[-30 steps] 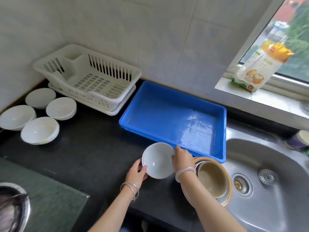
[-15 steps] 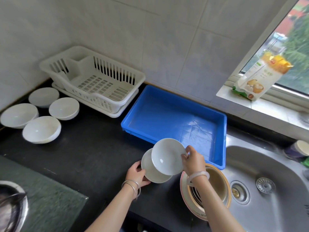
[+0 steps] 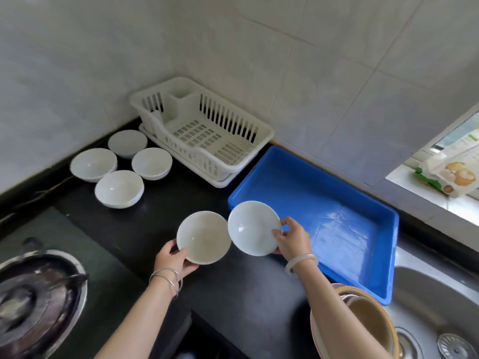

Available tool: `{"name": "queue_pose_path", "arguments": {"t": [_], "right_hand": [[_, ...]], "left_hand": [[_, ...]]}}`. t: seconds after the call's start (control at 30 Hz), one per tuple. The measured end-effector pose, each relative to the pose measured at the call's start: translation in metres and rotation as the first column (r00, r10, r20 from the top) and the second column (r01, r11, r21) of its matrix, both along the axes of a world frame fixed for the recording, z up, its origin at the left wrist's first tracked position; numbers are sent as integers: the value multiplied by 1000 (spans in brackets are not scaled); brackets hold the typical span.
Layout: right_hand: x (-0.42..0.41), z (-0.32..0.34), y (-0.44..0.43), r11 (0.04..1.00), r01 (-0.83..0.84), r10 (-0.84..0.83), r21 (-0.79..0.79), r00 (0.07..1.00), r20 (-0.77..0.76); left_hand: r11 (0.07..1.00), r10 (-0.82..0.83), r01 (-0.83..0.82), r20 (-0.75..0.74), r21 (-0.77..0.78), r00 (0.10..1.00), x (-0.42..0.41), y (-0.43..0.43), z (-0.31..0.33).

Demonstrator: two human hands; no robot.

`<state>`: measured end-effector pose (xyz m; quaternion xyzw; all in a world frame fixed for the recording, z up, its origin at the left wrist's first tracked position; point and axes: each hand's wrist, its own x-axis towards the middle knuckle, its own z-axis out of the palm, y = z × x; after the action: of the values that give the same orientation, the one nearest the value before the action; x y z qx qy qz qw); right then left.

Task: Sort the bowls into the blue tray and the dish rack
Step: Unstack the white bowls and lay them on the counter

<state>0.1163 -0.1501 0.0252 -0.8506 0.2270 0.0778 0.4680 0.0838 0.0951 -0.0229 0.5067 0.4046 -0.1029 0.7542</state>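
My left hand (image 3: pixel 173 260) grips the near rim of a white bowl (image 3: pixel 203 237) above the black counter. My right hand (image 3: pixel 292 239) pinches the right rim of a second white bowl (image 3: pixel 253 228), tilted and held over the near left corner of the blue tray (image 3: pixel 344 203). The two bowls sit side by side, rims almost touching. The blue tray holds nothing. The white dish rack (image 3: pixel 202 130) stands against the wall behind the tray, also with nothing in it. Several more white bowls (image 3: pixel 119 189) sit on the counter left of the rack.
A steel sink (image 3: pixel 435 307) lies at the right, with a stack of tan and pink dishes (image 3: pixel 368 322) at its near edge under my right arm. A dark stove burner (image 3: pixel 33 301) sits at the lower left. A food packet (image 3: pixel 456 172) leans on the window sill.
The two bowls were stacked a second ago. My right hand lifted the top bowl off and moved it right toward the tray. The camera view swung left.
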Motion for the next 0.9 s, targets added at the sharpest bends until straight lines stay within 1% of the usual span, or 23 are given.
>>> {"name": "queue_pose_path", "arguments": {"t": [0.17,0.37,0.5,0.63,0.8,0.9], "right_hand": [[36,-12,50,994,-45,51,97,997,-58],[75,-25,107,975,-7,43,223,987,-154],[99,-38,136,978,-8,46,207,982,-181],[119,-51,156,971,42,9,233,978,-211],[127,-65,166,979,45,1,199,973,-229],[125,-69,170,970,85,-30,228,971,-236]], "left_hand": [[985,173,-173,-7,-4,985,3,47,5],[954,296,-297,-36,-31,955,10,88,2],[932,356,-359,-50,-52,933,19,101,-1],[919,388,-390,-54,-61,920,28,106,-3],[906,415,-419,-66,-64,907,33,109,-8],[901,424,-427,-54,-73,904,35,109,-10]]}}
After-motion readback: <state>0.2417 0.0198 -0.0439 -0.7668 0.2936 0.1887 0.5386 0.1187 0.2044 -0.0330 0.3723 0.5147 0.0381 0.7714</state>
